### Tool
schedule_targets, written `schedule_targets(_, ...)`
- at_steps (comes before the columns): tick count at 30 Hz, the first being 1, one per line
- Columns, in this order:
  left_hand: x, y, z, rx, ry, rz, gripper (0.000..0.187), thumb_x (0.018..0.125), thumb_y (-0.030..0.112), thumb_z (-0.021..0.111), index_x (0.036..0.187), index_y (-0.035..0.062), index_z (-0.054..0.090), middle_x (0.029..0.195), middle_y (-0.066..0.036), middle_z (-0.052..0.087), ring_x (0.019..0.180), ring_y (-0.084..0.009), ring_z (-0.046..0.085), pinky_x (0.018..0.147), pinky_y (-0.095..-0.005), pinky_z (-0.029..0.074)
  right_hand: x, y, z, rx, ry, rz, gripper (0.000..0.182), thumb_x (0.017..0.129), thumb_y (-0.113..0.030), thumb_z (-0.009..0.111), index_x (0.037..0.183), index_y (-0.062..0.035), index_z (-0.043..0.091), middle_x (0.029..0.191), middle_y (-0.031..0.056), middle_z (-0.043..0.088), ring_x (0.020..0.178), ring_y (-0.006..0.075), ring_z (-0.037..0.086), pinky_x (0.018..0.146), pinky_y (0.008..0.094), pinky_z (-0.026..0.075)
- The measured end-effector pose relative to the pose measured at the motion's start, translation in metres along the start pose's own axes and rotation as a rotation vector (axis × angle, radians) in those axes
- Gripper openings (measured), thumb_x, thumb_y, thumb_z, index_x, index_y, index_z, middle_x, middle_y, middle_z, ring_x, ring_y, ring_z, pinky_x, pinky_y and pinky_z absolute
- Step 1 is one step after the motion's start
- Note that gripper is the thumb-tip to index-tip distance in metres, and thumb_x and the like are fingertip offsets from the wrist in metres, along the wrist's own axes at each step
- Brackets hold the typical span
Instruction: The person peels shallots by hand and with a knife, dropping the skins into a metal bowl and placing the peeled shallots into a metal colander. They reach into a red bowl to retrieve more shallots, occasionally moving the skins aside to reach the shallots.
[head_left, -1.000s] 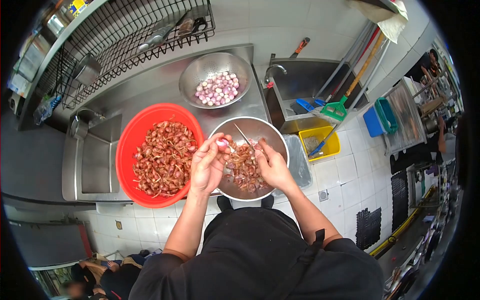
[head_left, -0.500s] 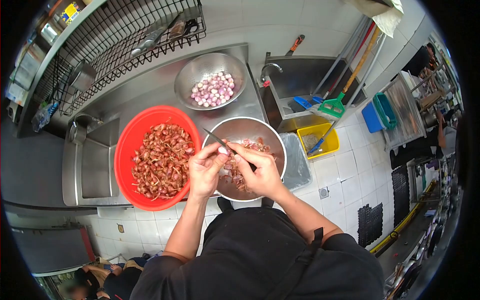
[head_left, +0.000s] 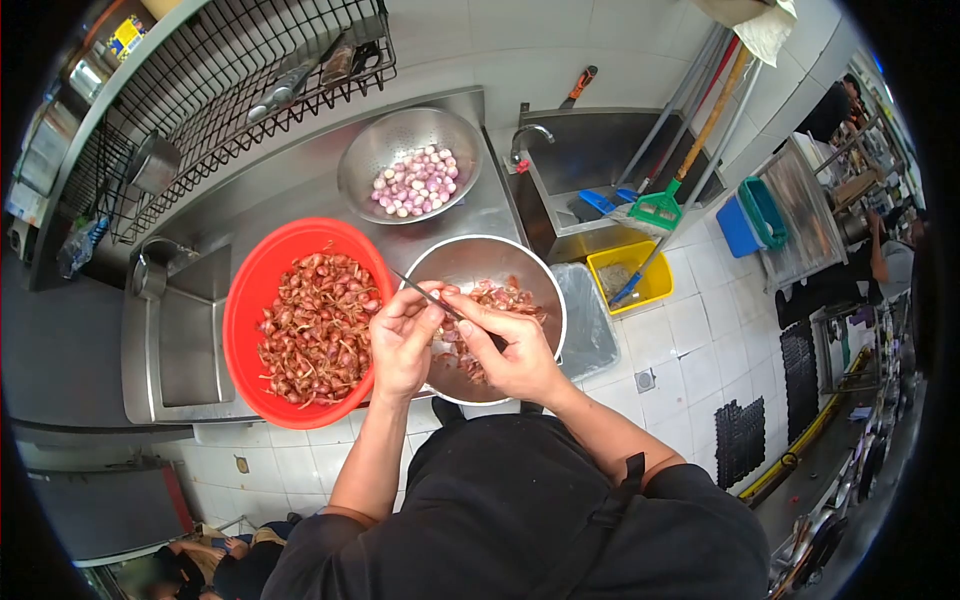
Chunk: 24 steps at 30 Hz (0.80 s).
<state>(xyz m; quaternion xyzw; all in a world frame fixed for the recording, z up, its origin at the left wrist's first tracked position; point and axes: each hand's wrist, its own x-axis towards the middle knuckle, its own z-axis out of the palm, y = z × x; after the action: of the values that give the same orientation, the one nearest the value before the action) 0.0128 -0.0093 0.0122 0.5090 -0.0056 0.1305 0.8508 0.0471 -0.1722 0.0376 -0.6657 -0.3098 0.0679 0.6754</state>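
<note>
Over the steel bowl [head_left: 556, 345] with onion skins [head_left: 505, 298], my right hand [head_left: 508, 350] is closed on a knife [head_left: 422, 291], its blade pointing up and left. My left hand [head_left: 402, 345] is closed around a small shallot, mostly hidden by the fingers, with the blade against it. Left of my hands stands a red basin [head_left: 243, 330] full of unpeeled shallots [head_left: 318, 325]. Behind them, a steel colander [head_left: 362, 150] holds peeled, pink-white shallots [head_left: 415, 182].
A sink [head_left: 188, 335] lies at the left, under a wire rack [head_left: 250, 90]. Another sink [head_left: 590, 150], a broom [head_left: 655, 208] and a yellow bin [head_left: 655, 285] are at the right. People appear at the lower left [head_left: 245, 575] and far right [head_left: 895, 260].
The shallot between my left fingers shows less than before, and the knife blade has tilted lower. The view has shifted slightly, moving the bowls a little left.
</note>
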Motion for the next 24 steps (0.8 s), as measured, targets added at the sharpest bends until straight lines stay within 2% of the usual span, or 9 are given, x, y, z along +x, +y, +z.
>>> schedule_targets(4,-0.001,-0.007,-0.006,0.068,0.011,0.046,0.032,0.094,0.003,0.062,0.125,-0.0035,0.058,0.111,-0.014,0.068,0.093,-0.0159,0.065,0.081,-0.0291,0.053,0.003,0.004,-0.003,-0.052,0.027,-0.042,0.035,0.096,-0.004,0.055,0.13,0.001,0.06,0.126,0.0166,0.065,0.116,0.0222,0.063,0.1,0.0312,0.046)
schedule_targets(9,0.0,0.0,-0.005,-0.075,-0.04,-0.066,0.033,0.094,0.002,0.061,0.126,-0.0036,0.057,0.112,-0.014,0.067,0.091,-0.0159,0.064,0.081,-0.0295,0.052,0.004,0.011,-0.009,0.135,0.058,0.122,0.032,0.097,-0.004,0.054,0.128,0.0032,0.061,0.12,0.0141,0.068,0.112,0.0155,0.062,0.097,0.0288,0.047)
schedule_targets(10,0.001,0.003,-0.003,-0.074,-0.04,-0.064,0.033,0.094,0.002,0.061,0.126,-0.0036,0.057,0.112,-0.014,0.067,0.091,-0.0159,0.064,0.081,-0.0295,0.052,0.004,0.011,-0.011,0.135,0.056,0.121,0.032,0.097,-0.004,0.054,0.128,0.0032,0.061,0.12,0.0141,0.068,0.112,0.0155,0.062,0.097,0.0288,0.047)
schedule_targets(12,0.002,0.007,0.002,-0.183,0.006,-0.118,0.033,0.094,0.002,0.061,0.127,-0.0032,0.057,0.111,-0.014,0.067,0.092,-0.0161,0.064,0.082,-0.0294,0.052,0.003,0.009,-0.015,0.137,0.056,0.246,0.036,0.098,-0.005,0.054,0.133,0.003,0.057,0.125,0.012,0.066,0.114,0.0151,0.06,0.098,0.0284,0.045)
schedule_targets(16,0.002,0.005,0.0,-0.113,0.01,-0.067,0.035,0.094,0.002,0.062,0.127,-0.0027,0.056,0.111,-0.013,0.067,0.094,-0.0157,0.064,0.082,-0.029,0.052,0.002,-0.001,-0.011,0.251,0.017,0.123,0.042,0.097,-0.006,0.055,0.138,0.0015,0.051,0.13,0.0124,0.063,0.114,0.0146,0.059,0.099,0.0287,0.045)
schedule_targets(18,0.002,0.0,-0.004,0.027,-0.019,0.001,0.034,0.093,0.001,0.064,0.125,-0.0027,0.058,0.112,-0.012,0.067,0.096,-0.0152,0.064,0.083,-0.0282,0.052,-0.001,-0.003,-0.011,0.069,-0.062,0.105,0.047,0.096,-0.007,0.056,0.142,0.0005,0.047,0.135,0.0143,0.06,0.117,0.0169,0.059,0.1,0.0303,0.044)
schedule_targets(19,0.001,0.001,-0.003,0.028,-0.021,0.0,0.034,0.093,0.001,0.064,0.125,-0.0027,0.058,0.112,-0.012,0.067,0.096,-0.0152,0.064,0.083,-0.0282,0.052,-0.001,0.0,-0.008,0.011,-0.038,0.029,0.046,0.096,-0.008,0.057,0.14,0.0009,0.049,0.135,0.0175,0.059,0.12,0.022,0.06,0.101,0.0325,0.045)
schedule_targets(21,0.0,0.005,0.001,0.055,0.0,-0.004,0.031,0.091,-0.005,0.064,0.121,-0.004,0.06,0.112,-0.01,0.067,0.102,-0.0142,0.064,0.093,-0.0285,0.051,0.0,-0.004,-0.01,-0.026,-0.045,0.005,0.045,0.095,-0.008,0.057,0.139,0.001,0.05,0.134,0.0181,0.06,0.121,0.0245,0.06,0.101,0.0331,0.045)
schedule_targets(24,-0.001,0.008,0.001,0.137,-0.004,0.015,0.029,0.09,-0.005,0.065,0.119,-0.0051,0.061,0.11,-0.01,0.067,0.101,-0.0148,0.064,0.092,-0.0288,0.051,-0.001,-0.002,-0.009,-0.061,-0.045,-0.02,0.042,0.095,-0.008,0.056,0.136,0.0014,0.053,0.131,0.0187,0.062,0.12,0.0275,0.061,0.101,0.0338,0.046)
